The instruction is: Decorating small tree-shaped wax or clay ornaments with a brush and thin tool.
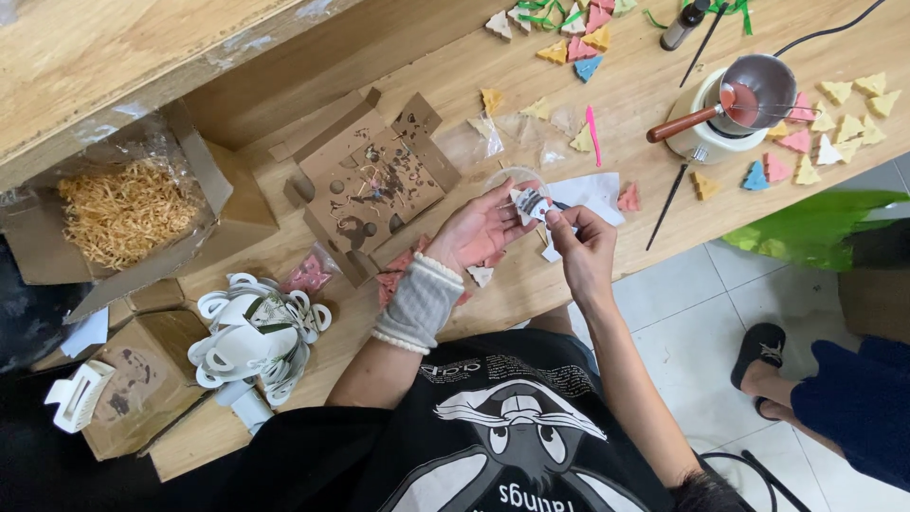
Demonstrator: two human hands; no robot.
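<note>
Just beyond the fingers point(531, 194) the counter point(654, 85) is pale, matt, grained wood. Well left of them, a brown cardboard box point(213, 204) holds rough straw-like shreds point(123, 209). Far right, a glossy metal pot point(758, 87) has a smooth wooden handle. The wrist cuff point(417, 303) behind the fingers is ribbed knit cloth.

Small white piece point(529, 202) between the left hand point(479, 232) and right hand point(580, 245): too small to tell what it is, fingers cover part of it. Green ribbon point(735, 9) and coloured tree shapes point(578, 28) cut off at top edge. Second person point(853, 398), lower right: only a leg and sandal in view. Box of straw point(123, 209) blurred under plastic film.
</note>
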